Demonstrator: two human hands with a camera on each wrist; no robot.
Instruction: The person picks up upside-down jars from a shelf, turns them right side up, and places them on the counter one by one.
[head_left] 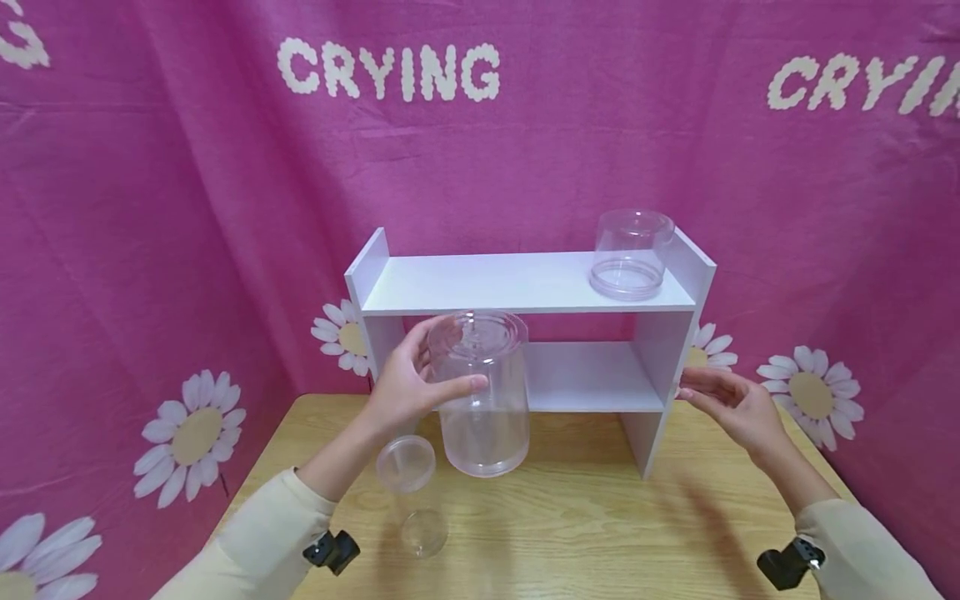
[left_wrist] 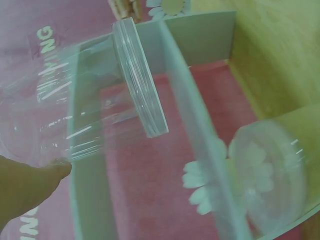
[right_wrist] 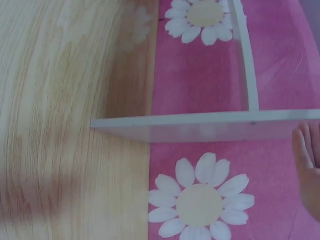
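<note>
My left hand (head_left: 408,379) grips a large clear plastic jar (head_left: 487,425) round its upper part, thumb across the front. The jar is upright in front of the white two-tier shelf (head_left: 480,279), above the table. In the left wrist view the thumb (left_wrist: 37,185) lies against the jar's clear wall (left_wrist: 75,115). My right hand (head_left: 738,408) is at the shelf's right side panel (head_left: 663,392), fingertips right at its outer face and nothing held. In the right wrist view only part of that hand (right_wrist: 310,165) shows beside the panel.
A shorter clear jar (head_left: 632,258) stands at the right end of the shelf's top. A slim clear container (head_left: 416,500) stands on the wooden table (head_left: 570,533), below my left hand. A pink cloth (head_left: 525,167) with daisies and lettering hangs behind and at both sides.
</note>
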